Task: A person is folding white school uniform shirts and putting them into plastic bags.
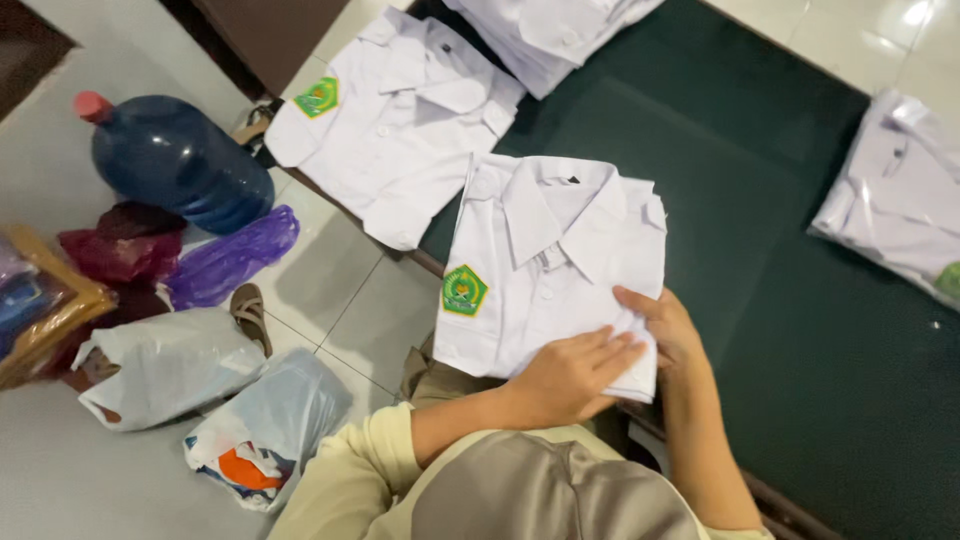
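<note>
**On the green bench: hands flat on a folded white shirt**

Head view: at the near edge of the dark green bench (780, 330) lies a folded white shirt (545, 270), collar up, a green badge on its sleeve. The left hand (570, 375) rests open, palm down, on the shirt's lower corner. The right hand (668, 325) curls around that same corner, fingers on the cloth, gripping its edge. The fabric looks light, soft and limp; it would hold its fold best if lifted from under both sides. Beyond the shirt lies a second badged shirt (390, 120); right of it, a bagged shirt (895, 195).
</note>
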